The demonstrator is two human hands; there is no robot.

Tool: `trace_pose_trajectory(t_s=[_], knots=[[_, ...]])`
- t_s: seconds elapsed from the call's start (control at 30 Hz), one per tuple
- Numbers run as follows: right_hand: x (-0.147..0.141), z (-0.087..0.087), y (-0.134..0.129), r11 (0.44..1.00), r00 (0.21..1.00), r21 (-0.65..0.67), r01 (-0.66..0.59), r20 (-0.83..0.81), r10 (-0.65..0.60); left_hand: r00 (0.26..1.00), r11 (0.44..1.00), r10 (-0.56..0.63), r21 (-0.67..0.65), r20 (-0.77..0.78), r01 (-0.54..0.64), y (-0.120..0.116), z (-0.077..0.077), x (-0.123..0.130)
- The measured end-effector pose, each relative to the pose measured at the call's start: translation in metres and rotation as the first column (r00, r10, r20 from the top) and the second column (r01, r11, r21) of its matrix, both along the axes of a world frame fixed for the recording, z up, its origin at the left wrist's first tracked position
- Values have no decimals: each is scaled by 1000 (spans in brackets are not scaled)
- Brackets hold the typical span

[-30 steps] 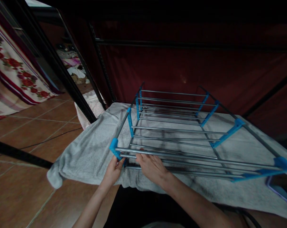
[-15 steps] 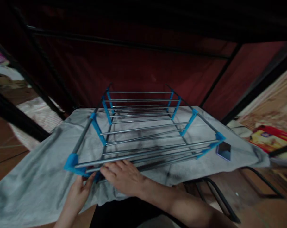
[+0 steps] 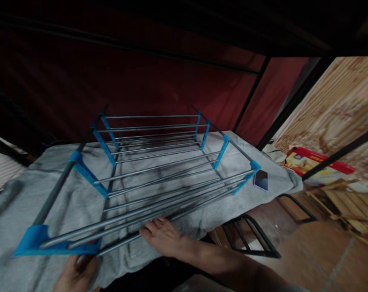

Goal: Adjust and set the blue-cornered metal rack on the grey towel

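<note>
A rack of grey metal tubes (image 3: pixel 159 162) joined by blue plastic brackets lies on a grey cloth. My left hand (image 3: pixel 76 273) is at the rack's near left corner, its fingers closed around the lower end of the blue corner bracket (image 3: pixel 46 243). A dark reddish patch shows between thumb and fingers; I cannot make out what it is. My right hand (image 3: pixel 162 237) is to its right, fingers curled over the lowest near metal tube (image 3: pixel 119 243). That tube's left end meets the bracket beside my left hand.
The grey cloth (image 3: pixel 184 186) covers the surface beneath the rack. A phone (image 3: pixel 261 180) lies by the right corner. Dark red fabric (image 3: pixel 141 81) and black frame bars stand behind. To the right are a red and yellow package (image 3: pixel 311 162), a black metal frame (image 3: pixel 250 239) and wooden slats (image 3: pixel 348 207).
The view has turned right and come closer to the near left corner. My right hand now sits farther from my left along the near tube, which slants lower at its left end.
</note>
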State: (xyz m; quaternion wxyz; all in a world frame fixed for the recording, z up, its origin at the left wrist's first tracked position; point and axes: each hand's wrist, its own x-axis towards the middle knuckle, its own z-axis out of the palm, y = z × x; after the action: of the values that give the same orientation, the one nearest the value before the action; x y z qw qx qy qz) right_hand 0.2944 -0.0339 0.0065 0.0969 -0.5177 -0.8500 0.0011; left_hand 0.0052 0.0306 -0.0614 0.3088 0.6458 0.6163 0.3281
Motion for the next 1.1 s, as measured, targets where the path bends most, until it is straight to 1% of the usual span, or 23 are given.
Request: trace_pose_trajectory(t_s=[0.07, 0.1, 0.13, 0.2, 0.23, 0.27, 0.3, 0.47, 0.57, 0.63, 0.73, 0.9, 1.0, 1.1], knots=[[-3, 5, 3, 999, 1000, -30, 22, -10, -23, 996, 998, 54, -47, 66, -51, -5, 15, 12], [-4, 8, 3, 998, 999, -54, 40, -17, -41, 994, 998, 29, -60, 107, -23, -9, 23, 18], [-5, 10, 4, 995, 998, -82, 60, -22, -62, 989, 998, 34, -51, 143, -27, -12, 30, 25], [-6, 12, 5, 987, 996, -135, 82, -23, -86, 981, 998, 55, -42, 186, -48, -16, 39, 34], [-6, 12, 6, 984, 996, -157, 84, -18, -88, 982, 996, 82, -42, 168, -76, -17, 42, 38], [-5, 12, 7, 981, 996, -176, 83, -12, -87, 984, 993, 121, -35, 130, -117, -18, 43, 39], [-5, 12, 8, 979, 997, -189, 80, -7, -83, 985, 991, 135, -23, 104, -134, -18, 43, 40], [-5, 10, 6, 979, 998, -193, 60, 0, -61, 986, 986, 165, 13, -3, -165, -20, 36, 38], [-4, 10, 6, 980, 997, -186, 72, 6, -72, 972, 978, 207, 22, -110, -206, -21, 31, 38], [-4, 11, 5, 980, 997, -180, 81, 13, -80, 963, 975, 223, 27, -152, -221, -23, 31, 39], [-3, 14, 4, 984, 996, -160, 83, 22, -81, 958, 974, 225, 36, -178, -222, -26, 35, 45], [-3, 17, 3, 987, 996, -137, 86, 12, -86, 923, 956, 292, 38, -249, -292, -30, 45, 55], [-3, 17, 4, 988, 995, -124, 95, 7, -95, 911, 952, 303, 50, -281, -301, -30, 47, 58], [-3, 16, 5, 988, 995, -123, 95, 10, -95, 883, 942, 326, 40, -338, -332, -30, 47, 61]])
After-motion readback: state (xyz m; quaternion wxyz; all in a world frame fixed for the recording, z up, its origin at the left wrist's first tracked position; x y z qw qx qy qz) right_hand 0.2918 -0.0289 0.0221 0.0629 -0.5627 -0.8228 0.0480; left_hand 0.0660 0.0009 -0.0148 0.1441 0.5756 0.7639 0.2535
